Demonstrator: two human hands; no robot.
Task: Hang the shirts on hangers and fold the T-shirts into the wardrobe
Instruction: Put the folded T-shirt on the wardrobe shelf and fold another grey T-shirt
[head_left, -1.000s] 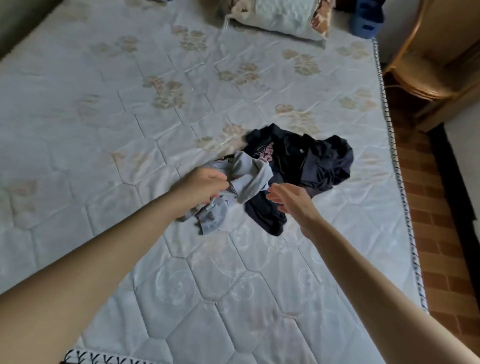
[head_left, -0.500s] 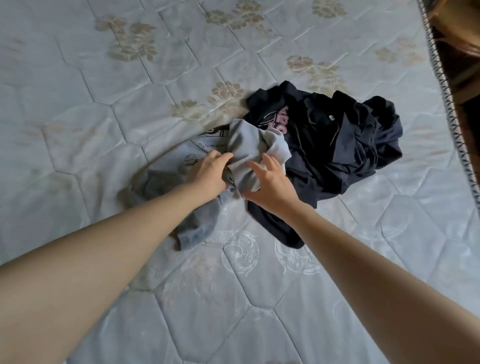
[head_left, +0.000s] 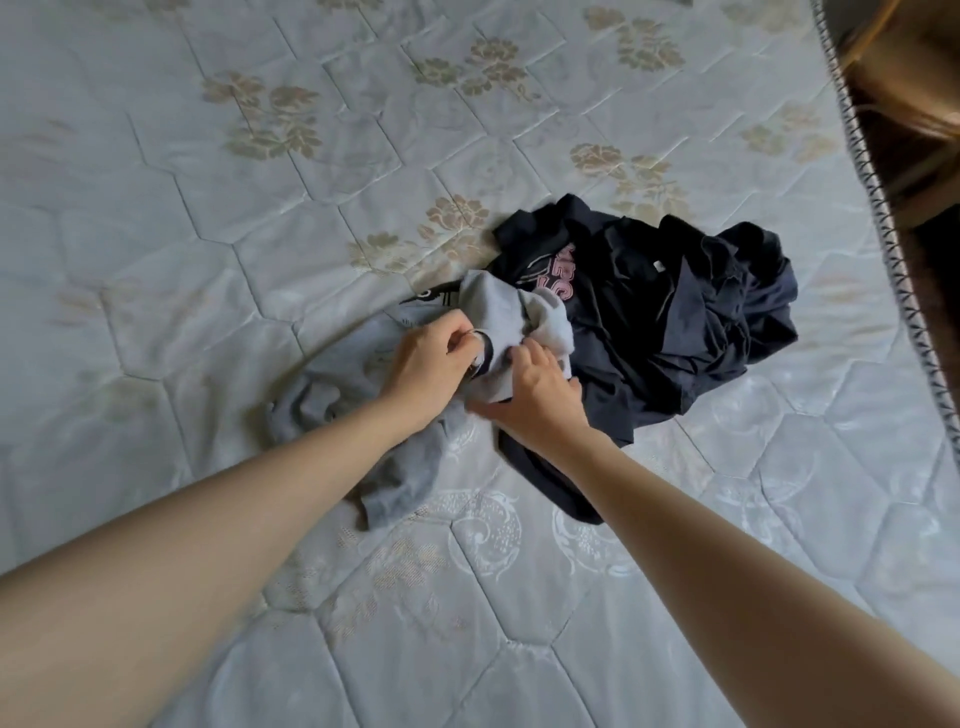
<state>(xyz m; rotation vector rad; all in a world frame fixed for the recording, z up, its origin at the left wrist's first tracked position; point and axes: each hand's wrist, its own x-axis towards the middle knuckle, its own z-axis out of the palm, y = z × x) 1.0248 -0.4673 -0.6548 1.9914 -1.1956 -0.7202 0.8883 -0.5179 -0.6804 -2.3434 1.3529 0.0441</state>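
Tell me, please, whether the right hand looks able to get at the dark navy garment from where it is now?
Probably yes. The right hand grips the grey T-shirt, which lies partly over the dark navy garment, and that garment's exposed cloth lies right beside the hand with nothing in the way. It would need to release its grip first.

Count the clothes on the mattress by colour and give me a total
Grey: 1, the grey garment, gripped by the left hand and right hand.
Dark navy: at least 1, the dark pile; it is too crumpled to tell how many pieces it holds.
Total: at least 2, all on the mattress.
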